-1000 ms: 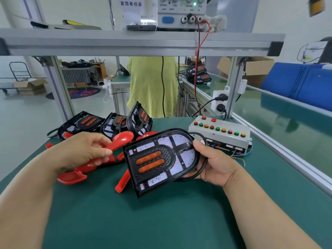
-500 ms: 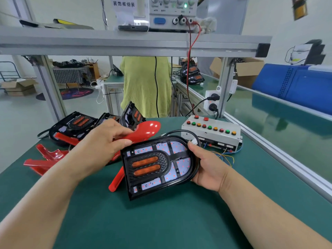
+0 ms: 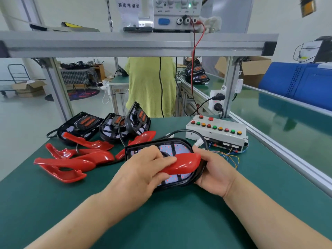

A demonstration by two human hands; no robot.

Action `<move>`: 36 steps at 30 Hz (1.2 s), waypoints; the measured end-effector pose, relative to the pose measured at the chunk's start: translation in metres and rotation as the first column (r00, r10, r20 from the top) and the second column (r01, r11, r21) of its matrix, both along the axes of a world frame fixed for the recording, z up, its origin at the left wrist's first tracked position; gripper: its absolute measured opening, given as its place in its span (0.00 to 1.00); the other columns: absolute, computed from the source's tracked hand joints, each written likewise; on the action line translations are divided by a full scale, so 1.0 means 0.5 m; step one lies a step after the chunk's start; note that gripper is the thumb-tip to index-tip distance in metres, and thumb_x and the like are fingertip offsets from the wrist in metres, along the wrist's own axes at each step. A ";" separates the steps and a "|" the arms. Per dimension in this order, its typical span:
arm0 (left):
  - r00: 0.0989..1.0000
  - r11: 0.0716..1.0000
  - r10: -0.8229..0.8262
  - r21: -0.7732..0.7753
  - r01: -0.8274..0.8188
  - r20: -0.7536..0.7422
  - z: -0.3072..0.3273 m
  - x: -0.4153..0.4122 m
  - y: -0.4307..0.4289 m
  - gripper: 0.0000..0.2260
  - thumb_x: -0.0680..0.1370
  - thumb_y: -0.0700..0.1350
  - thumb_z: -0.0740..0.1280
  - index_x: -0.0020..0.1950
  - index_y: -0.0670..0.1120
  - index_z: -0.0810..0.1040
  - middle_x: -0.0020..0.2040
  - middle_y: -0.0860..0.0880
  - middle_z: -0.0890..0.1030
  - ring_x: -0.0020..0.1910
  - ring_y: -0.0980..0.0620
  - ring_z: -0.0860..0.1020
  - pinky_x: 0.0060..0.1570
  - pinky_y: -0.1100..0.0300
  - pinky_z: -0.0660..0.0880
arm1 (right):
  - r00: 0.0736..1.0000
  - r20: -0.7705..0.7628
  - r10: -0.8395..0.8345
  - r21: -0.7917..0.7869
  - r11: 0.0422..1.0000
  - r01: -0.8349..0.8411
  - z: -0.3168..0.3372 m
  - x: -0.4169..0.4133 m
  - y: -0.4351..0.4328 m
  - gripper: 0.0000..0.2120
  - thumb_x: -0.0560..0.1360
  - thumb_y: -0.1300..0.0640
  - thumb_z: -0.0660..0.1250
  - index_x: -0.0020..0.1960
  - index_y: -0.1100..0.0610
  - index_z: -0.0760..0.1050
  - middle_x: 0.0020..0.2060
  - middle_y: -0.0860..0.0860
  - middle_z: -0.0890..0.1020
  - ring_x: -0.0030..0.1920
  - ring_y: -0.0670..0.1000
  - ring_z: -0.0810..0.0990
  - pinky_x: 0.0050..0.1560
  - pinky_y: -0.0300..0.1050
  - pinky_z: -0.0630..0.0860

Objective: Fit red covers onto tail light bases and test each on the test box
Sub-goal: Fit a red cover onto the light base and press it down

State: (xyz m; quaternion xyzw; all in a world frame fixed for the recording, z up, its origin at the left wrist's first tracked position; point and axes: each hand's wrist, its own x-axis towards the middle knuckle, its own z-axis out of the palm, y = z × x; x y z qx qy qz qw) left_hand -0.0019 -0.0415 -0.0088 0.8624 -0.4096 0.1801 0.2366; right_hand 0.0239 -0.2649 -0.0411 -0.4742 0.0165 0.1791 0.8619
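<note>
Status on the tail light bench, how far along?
Done: nothing finished; no base on the table wears a cover. In hand: the left hand lays a red cover across the base, which the right hand grips at its rounded end; it looks unseated. Left: seating it, testing on the test box, then the bare bases and loose covers.

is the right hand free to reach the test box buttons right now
Probably not yet: the right hand grips the tail light base while the left hand holds the red cover on it. The test box sits just beyond, only a cable between.
</note>
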 end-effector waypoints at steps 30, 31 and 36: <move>0.999 0.999 -0.002 -0.032 0.001 -0.051 -0.038 0.014 0.009 0.17 0.76 0.42 0.73 0.65 0.50 0.81 0.48 0.53 0.75 0.48 0.54 0.76 0.51 0.55 0.76 | 0.821 0.572 0.000 -0.811 0.149 0.565 0.011 -0.014 -0.024 0.22 0.82 0.52 0.59 0.30 0.52 0.64 0.26 0.47 0.71 0.31 0.45 0.68 0.36 0.34 0.65; 0.999 0.999 -0.001 -0.035 -0.001 -0.052 -0.037 0.012 0.009 0.17 0.76 0.42 0.73 0.65 0.50 0.81 0.48 0.54 0.75 0.48 0.54 0.76 0.50 0.56 0.76 | 0.840 0.542 0.007 -0.832 0.147 0.536 0.011 -0.013 -0.026 0.22 0.82 0.51 0.58 0.31 0.55 0.63 0.27 0.48 0.70 0.32 0.48 0.67 0.35 0.35 0.65; 1.000 1.000 0.011 -0.009 -0.011 -0.025 -0.036 0.007 0.008 0.17 0.75 0.42 0.74 0.63 0.50 0.82 0.47 0.54 0.74 0.46 0.53 0.76 0.47 0.54 0.77 | 0.948 0.304 -0.093 -0.791 0.530 0.305 0.002 -0.006 -0.028 0.22 0.82 0.49 0.57 0.48 0.70 0.72 0.39 0.61 0.76 0.40 0.52 0.74 0.54 0.54 0.80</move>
